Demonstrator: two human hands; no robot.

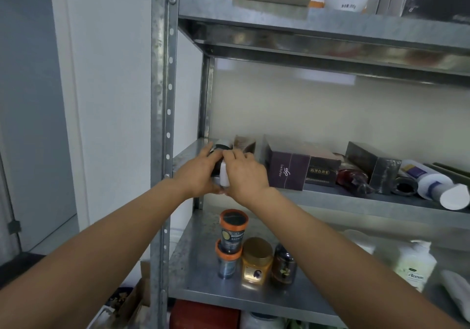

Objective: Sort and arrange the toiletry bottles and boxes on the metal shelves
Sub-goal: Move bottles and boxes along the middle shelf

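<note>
- Both forearms [106,250] reach from the near edge to the left end of the middle shelf [356,197].
- The right hand [245,176] has its grip closed over a small white bottle [224,175], upright at the shelf's front lip.
- The left hand [199,173] lies against a dark-lidded jar [220,148] just beside it; I cannot tell whether its grip clasps the jar.
- Step, as I judge: seating both in the corner. Next calls for letting go without toppling them.
- The bottle looks slim, smooth, unlabelled.

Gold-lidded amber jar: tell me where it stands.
Head view, lower shelf, near its left end: the amber jar stands between the stacked orange-rimmed jars and a dark jar.
</note>
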